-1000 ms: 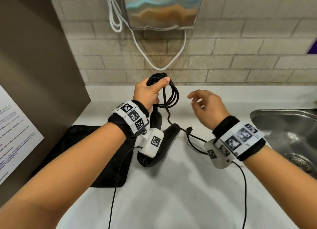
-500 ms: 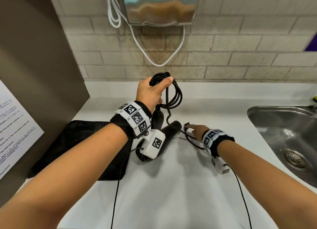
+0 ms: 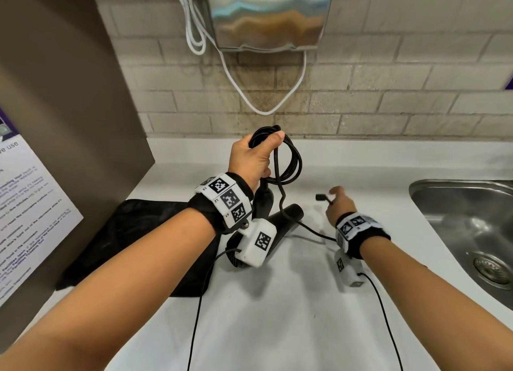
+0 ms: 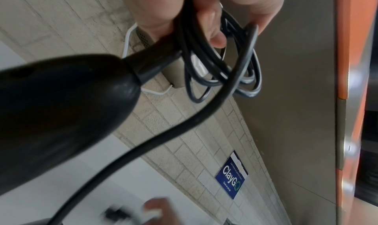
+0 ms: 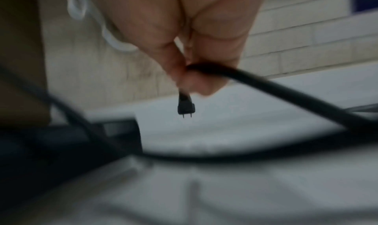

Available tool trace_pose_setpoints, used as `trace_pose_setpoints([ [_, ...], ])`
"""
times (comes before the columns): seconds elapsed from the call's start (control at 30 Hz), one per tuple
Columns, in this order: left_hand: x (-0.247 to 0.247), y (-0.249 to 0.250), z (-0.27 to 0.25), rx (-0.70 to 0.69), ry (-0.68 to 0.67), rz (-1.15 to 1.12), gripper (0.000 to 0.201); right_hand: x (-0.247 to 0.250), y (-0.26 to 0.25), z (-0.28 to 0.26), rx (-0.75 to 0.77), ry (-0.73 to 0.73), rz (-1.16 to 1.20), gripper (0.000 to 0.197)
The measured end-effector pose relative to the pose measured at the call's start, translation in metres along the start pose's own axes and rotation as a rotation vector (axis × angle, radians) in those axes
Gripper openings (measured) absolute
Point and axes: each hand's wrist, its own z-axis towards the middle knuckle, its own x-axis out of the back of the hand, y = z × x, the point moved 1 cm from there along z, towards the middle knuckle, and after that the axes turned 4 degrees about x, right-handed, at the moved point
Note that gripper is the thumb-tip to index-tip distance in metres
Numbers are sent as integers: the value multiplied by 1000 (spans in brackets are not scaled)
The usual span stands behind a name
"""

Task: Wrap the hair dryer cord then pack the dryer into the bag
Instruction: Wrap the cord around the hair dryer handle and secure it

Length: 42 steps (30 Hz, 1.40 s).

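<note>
My left hand [image 3: 256, 155] grips several coils of the black dryer cord [image 3: 291, 159] above the white counter; the left wrist view shows my left hand [image 4: 206, 7] with its fingers curled round the loops [image 4: 223, 70]. The black hair dryer [image 3: 280, 220] lies on the counter below that hand, partly hidden by the wrist camera, its handle end [image 4: 61, 102] pointing up toward the coils. My right hand [image 3: 337, 204] pinches the cord near its loose end, with the plug [image 3: 319, 197] sticking out left of the fingers [image 5: 190, 76]. The plug [image 5: 185, 110] hangs prongs down. A flat black bag [image 3: 133, 243] lies left of the dryer.
A steel sink [image 3: 469, 226] is set into the counter at the right. A metal wall unit [image 3: 266, 15] with white cables [image 3: 266, 109] hangs on the tiled wall behind. A brown panel [image 3: 63, 121] with a paper notice [image 3: 25, 209] stands at the left.
My right hand went down from mid-air to the counter, took hold of the cord's plug end and has lifted it a little. The left hand kept holding the coils.
</note>
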Motion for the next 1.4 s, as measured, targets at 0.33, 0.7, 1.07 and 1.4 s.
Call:
trace_pose_setpoints([
  [0.33,-9,-1,8,12,115,22,20,82,-65,-64,512,456,464,32],
  [0.7,-9,2,7,1,169,28,24,56,-82,-97,720,270,331,32],
  [1.07,-13,4,-2,-69,112,96,17,53,-110,-96,560,391,235,22],
  [1.4,-19,4,-15,-104,-24,138,13,51,-119,-68,406,92,528,37],
])
